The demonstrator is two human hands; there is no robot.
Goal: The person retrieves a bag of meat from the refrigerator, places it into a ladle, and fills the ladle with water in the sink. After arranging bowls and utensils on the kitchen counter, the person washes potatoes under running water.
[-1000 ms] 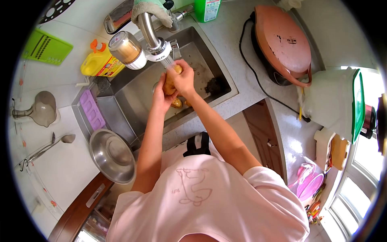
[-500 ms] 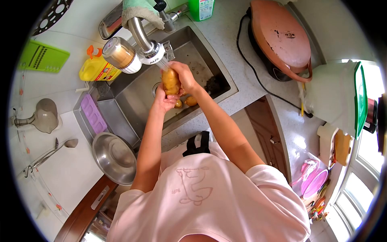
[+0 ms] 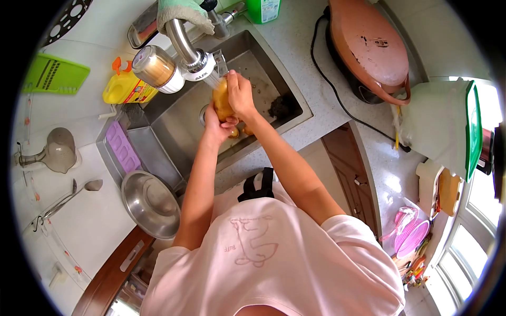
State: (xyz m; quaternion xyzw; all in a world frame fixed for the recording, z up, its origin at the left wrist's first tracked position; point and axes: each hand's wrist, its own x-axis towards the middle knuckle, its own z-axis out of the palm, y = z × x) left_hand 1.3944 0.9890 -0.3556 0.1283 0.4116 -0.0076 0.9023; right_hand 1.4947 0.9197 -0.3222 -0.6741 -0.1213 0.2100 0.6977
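A large yellow-brown potato (image 3: pixel 223 100) is held between both hands over the sink (image 3: pixel 179 129), beneath the faucet (image 3: pixel 197 66) with its filter, and water runs onto it. My left hand (image 3: pixel 217 125) wraps round the lower left end. My right hand (image 3: pixel 241 95) lies closed along the right side, its fingertips near the top. Smaller potatoes (image 3: pixel 233 132) sit in the sink below, partly hidden by my wrists. A dark scrubber-like clump (image 3: pixel 282 107) rests in the sink's right corner.
A steel bowl (image 3: pixel 151 204) stands at the sink's lower left, beside a purple tray (image 3: pixel 122 146). Behind are a yellow bottle (image 3: pixel 129 87) and a green bottle (image 3: pixel 263 9). A pink electric cooker (image 3: pixel 371 47) with a black cord stands on the right counter.
My right hand has shifted slightly up and right along the potato, its fingers now pointing more upward. The potato is blurred by motion. My left hand keeps its hold underneath.
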